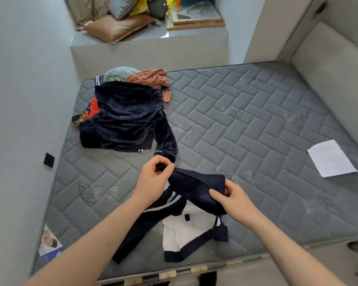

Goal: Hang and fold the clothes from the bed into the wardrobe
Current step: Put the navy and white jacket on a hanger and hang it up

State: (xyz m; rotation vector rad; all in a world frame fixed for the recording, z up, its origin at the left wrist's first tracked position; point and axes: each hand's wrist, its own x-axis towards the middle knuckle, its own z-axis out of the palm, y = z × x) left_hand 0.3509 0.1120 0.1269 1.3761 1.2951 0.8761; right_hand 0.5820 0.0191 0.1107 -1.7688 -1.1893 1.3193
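Head view. Bare grey quilted mattress (pixel 246 120) fills most of the frame. Both forearms reach in from the lower edge.

Left hand (pixel 153 178): fingers and thumb curled, pinching one upper corner of a navy-and-white garment (pixel 186 226). Right hand (pixel 232 200): thumb and fingers closed on the opposite upper edge of the same garment. The dark navy top part is stretched between the two hands, lifted off the mattress; the lower part, with a white panel, white stripes and navy trim, lies crumpled on the mattress near its front edge.

Clothes pile (pixel 122 112) sits toward the far left of the mattress: a dark blue velvet piece on top, one sleeve trailing toward the left hand and ending just beside it. Beneath and behind it, a red patterned item (pixel 87 114), a pale teal item (pixel 118 73) and a rust-brown item (pixel 151 78).

White sheet of paper (pixel 331 158) lies flat near the right edge of the mattress, well apart from the garments.

Cushions (pixel 116 27) rest on a ledge beyond the bed.
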